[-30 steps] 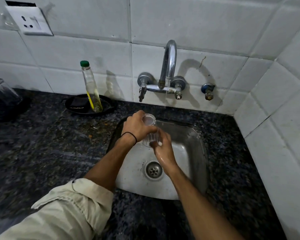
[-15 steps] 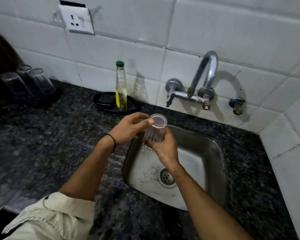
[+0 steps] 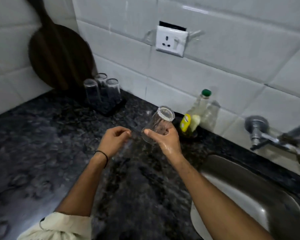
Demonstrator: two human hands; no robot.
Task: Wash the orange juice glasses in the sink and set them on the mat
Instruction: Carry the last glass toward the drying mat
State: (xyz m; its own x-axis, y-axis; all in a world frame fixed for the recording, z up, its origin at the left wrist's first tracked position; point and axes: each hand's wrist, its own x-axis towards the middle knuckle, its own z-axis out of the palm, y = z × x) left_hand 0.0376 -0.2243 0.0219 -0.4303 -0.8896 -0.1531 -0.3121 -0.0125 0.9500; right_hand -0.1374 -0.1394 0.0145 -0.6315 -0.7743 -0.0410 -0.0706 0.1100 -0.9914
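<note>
One clear glass (image 3: 160,123) was tilted above the counter (image 3: 42,135), gripped near its lower end by the wet right hand (image 3: 166,141). The left hand (image 3: 114,141) hung beside it, loosely curled, holding nothing. Three glasses (image 3: 101,90) stood on the mat (image 3: 114,108). The frame's edge cut off the sink (image 3: 249,187); one bottle (image 3: 199,110) was blurred.

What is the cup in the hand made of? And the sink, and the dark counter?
The cup looks like clear glass, since you can see right through it, though clear plastic is possible. The sink seems to be brushed steel: grey with a dull shine. The counter looks like polished speckled stone, probably granite.
</note>
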